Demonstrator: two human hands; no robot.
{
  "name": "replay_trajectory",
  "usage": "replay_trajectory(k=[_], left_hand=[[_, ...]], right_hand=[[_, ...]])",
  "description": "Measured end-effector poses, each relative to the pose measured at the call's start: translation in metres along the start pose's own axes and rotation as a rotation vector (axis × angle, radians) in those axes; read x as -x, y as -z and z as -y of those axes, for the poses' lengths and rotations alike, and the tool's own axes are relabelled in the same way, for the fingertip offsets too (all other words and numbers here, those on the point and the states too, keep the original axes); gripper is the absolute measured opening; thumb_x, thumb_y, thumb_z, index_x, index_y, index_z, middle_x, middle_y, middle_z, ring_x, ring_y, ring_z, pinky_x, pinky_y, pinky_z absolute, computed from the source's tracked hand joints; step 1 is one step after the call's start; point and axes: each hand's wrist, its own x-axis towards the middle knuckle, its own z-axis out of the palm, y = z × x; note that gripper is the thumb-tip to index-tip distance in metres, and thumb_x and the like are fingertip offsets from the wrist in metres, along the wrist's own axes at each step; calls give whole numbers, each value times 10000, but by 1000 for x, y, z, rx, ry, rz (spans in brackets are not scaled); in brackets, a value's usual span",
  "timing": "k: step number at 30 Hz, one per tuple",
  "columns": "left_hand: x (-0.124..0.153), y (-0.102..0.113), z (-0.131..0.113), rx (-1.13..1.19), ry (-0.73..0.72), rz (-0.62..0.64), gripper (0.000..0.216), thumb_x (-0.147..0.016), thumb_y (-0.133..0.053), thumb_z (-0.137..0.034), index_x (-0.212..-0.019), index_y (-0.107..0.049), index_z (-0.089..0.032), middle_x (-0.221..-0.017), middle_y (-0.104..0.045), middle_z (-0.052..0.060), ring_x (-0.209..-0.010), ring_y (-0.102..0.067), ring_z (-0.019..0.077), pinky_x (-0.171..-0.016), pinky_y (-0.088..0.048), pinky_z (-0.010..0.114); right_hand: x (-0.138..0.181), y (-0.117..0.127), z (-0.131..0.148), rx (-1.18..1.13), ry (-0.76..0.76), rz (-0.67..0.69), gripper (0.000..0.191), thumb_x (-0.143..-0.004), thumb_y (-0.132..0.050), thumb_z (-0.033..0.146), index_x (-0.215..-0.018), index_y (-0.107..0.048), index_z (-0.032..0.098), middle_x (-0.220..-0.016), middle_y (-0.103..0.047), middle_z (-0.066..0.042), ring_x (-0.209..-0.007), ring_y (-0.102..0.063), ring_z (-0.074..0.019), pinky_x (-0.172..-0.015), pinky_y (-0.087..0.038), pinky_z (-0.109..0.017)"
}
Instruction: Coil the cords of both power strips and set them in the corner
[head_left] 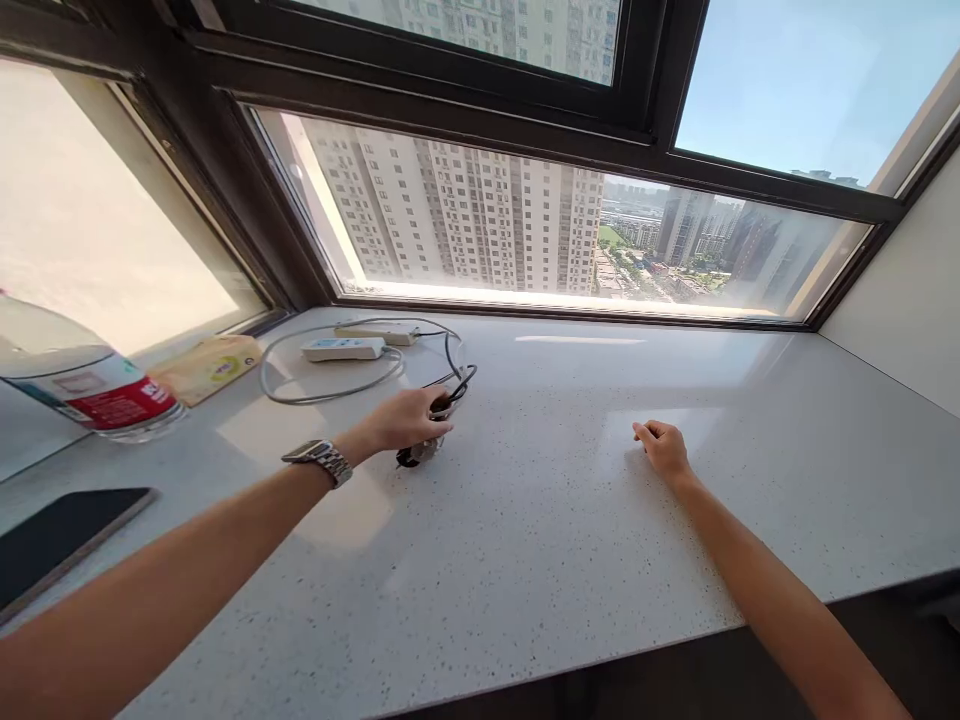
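Head view: a dark tablet (64,535) lies at the sill's near edge. The right hand (661,447) rests loosely curled, empty, on the speckled windowsill (540,520); the left hand (405,420) closes over a small clear glass (439,425) threaded by a black cord (457,375). Beyond, a power strip (343,348). Lifting could snag the cord and tip the glass.

Power strip (343,348) lies behind left hand (405,420); bottle (90,385) far left.
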Motion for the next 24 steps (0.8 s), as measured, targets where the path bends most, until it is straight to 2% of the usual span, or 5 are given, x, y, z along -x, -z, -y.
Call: replay_trajectory(k=[4,9,15,20,24], left_hand=[[4,-42,-35,139,5,26,379,-578,-664,-507,-701,-545,-170,-696,-568,30,-653,-497,174,-587,-367,272],[13,-59,-56,409,93,144,453,-572,-669,-506,-843,-610,-147,-784,-627,51,-715,-542,179,-583,-397,260],[18,-37,-54,550,45,349,400,-560,-675,-415,-874,-653,-168,-912,-672,60,-834,-575,207,-696,-443,285],[23,-25,-59,28,8,181,321,-619,-596,-489,-567,-554,-176,-538,-519,19,-615,-515,192,-568,-374,270],[31,-29,-72,188,-15,200,392,-708,-495,-542,-672,-632,-176,-618,-576,29,-644,-540,186,-584,-408,256]], right_hand=[[27,-47,42,-156,95,202,440,-793,-523,584,-918,-667,188,-715,-647,-37,-549,-550,-144,-516,-389,-249],[54,-105,99,-174,97,338,882,-651,-708,608,-1386,-404,226,-1113,-653,-112,-853,-642,-242,-690,-475,-322],[51,-127,120,-66,39,280,868,-598,-754,564,-1335,-439,230,-1067,-663,-100,-976,-612,-301,-805,-454,-394],[50,-126,116,-212,-41,213,654,-620,-730,374,-1213,-515,201,-1004,-673,-78,-903,-619,-242,-801,-466,-354],[42,-132,107,-353,-50,176,473,-642,-651,254,-1107,-581,209,-954,-679,-49,-838,-623,-200,-785,-492,-330]])
